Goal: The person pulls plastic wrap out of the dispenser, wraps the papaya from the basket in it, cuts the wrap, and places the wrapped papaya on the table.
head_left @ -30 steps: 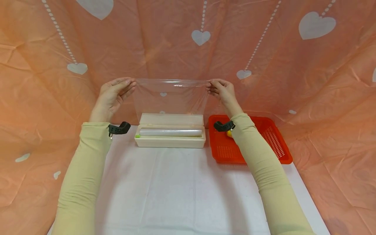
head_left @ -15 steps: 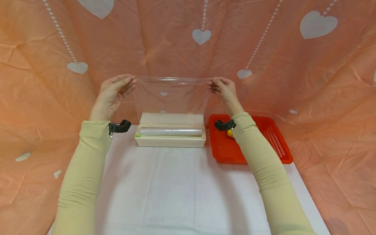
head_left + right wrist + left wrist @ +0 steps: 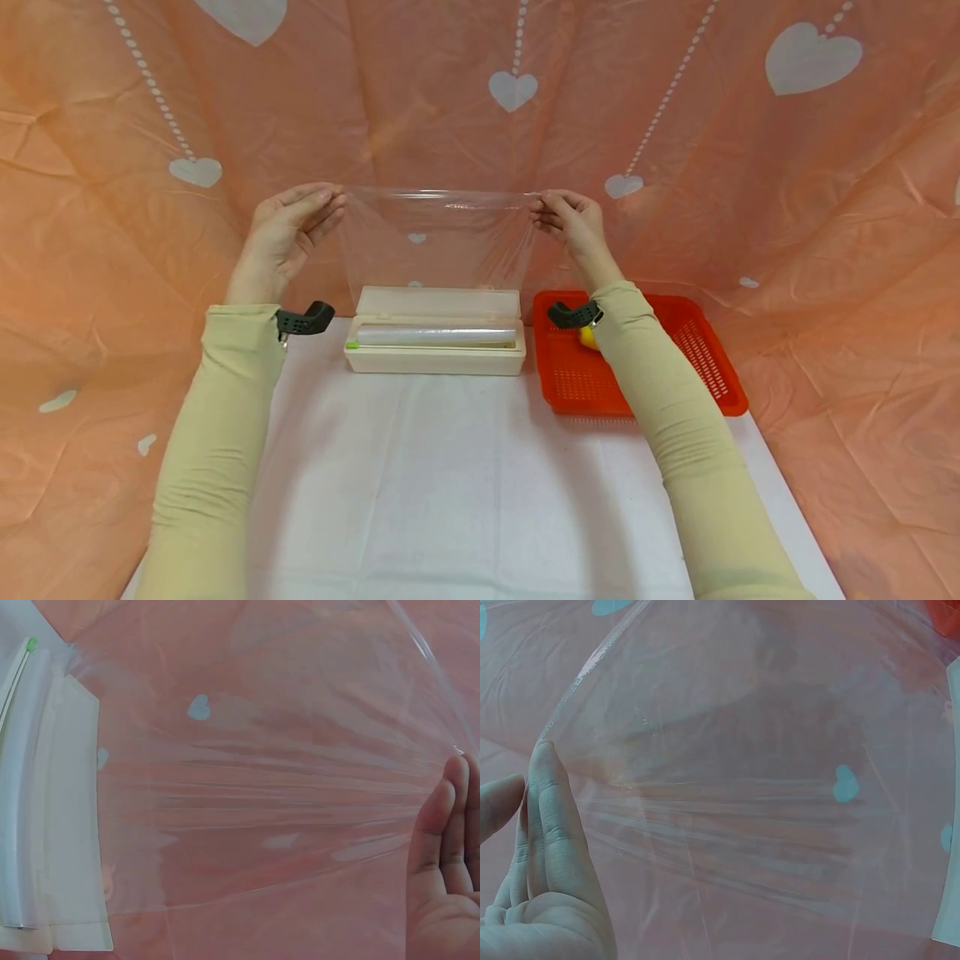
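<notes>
A clear sheet of plastic wrap (image 3: 442, 242) is stretched upright between both hands, rising from a roll (image 3: 437, 335) in a cream dispenser box (image 3: 435, 361) with its lid (image 3: 438, 301) raised. My left hand (image 3: 283, 237) pinches the sheet's upper left corner between thumb and fingers. At the upper right corner, my right hand (image 3: 573, 229) pinches the film the same way. In the right wrist view, creases in the wrap (image 3: 300, 795) fan out from the fingertips toward the box. The left wrist view shows similar pulled folds near the left fingers (image 3: 559, 825).
Right of the box stands a red perforated basket (image 3: 577, 392), partly covered by the right forearm. A yellow object (image 3: 588, 337) lies in it. A white cloth (image 3: 442, 483) covers the table. Behind hangs an orange curtain (image 3: 450, 100) with white hearts.
Both hands have risen slightly, drawing the top edge of the plastic wrap higher above the box. The box and basket stay put.
</notes>
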### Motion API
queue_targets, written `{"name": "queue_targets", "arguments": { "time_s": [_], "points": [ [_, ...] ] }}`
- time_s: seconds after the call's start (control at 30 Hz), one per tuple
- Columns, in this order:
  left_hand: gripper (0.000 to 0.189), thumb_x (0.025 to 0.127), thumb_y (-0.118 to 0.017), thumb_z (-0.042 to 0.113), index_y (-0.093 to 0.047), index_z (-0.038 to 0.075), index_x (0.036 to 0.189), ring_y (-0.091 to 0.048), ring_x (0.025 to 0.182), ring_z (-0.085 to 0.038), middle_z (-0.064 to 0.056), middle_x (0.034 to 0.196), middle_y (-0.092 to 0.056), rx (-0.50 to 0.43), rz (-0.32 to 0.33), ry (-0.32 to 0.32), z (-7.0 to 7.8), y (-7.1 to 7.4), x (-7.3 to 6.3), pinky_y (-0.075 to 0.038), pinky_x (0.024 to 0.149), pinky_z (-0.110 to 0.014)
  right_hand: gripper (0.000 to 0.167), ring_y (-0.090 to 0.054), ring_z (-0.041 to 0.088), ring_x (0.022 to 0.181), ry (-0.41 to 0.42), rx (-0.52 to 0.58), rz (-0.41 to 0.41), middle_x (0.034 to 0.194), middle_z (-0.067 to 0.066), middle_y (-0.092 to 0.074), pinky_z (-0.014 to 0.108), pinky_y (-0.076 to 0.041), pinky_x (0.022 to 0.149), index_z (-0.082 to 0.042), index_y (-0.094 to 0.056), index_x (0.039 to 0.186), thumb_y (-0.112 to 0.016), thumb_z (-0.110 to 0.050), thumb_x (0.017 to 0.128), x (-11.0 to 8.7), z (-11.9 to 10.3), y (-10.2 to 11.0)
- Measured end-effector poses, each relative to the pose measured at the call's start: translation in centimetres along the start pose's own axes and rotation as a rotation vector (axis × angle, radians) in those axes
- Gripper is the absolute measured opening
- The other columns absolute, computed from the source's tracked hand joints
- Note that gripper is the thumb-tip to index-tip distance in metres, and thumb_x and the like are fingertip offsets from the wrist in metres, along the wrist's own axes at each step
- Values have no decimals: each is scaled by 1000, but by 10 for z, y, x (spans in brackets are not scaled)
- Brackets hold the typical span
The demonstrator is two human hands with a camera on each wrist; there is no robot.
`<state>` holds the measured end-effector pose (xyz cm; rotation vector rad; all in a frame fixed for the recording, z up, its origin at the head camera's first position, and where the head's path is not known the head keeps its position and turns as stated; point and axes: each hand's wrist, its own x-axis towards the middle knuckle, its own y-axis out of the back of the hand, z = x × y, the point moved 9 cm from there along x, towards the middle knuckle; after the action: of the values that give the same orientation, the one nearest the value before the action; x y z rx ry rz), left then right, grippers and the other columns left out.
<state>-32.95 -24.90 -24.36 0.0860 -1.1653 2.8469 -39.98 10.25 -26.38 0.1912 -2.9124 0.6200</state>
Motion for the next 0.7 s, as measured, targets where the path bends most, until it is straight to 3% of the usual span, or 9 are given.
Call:
{"name": "queue_targets", "arguments": {
  "time_s": [0.3, 0.53, 0.7],
  "points": [
    [17, 85, -64, -11, -66, -12, 102, -70, 83, -27, -22, 94, -70, 32, -10, -41, 4, -3, -1, -55, 81, -34, 13, -66, 21, 73, 10, 26, -1, 82, 12, -69, 29, -57, 74, 2, -69, 93, -62, -9, 93, 1, -3, -1],
    [16, 85, -64, -10, -66, -11, 101, -70, 83, -27, -21, 94, -70, 38, 26, -2, -3, 6, 2, -54, 84, -34, 11, -66, 20, 71, -26, 3, 40, 80, 11, -69, 28, -58, 72, 0, -69, 89, -62, -7, 93, 0, 6, 4],
    [19, 86, -63, -9, -64, -11, 105, -70, 84, -26, -20, 95, -70, 47, 42, 16, -10, 14, 4, -53, 87, -34, 12, -67, 20, 74, -37, -22, 26, 82, 10, -69, 29, -57, 75, 0, -68, 92, -62, -10, 93, -3, 14, 6]
  ]
}}
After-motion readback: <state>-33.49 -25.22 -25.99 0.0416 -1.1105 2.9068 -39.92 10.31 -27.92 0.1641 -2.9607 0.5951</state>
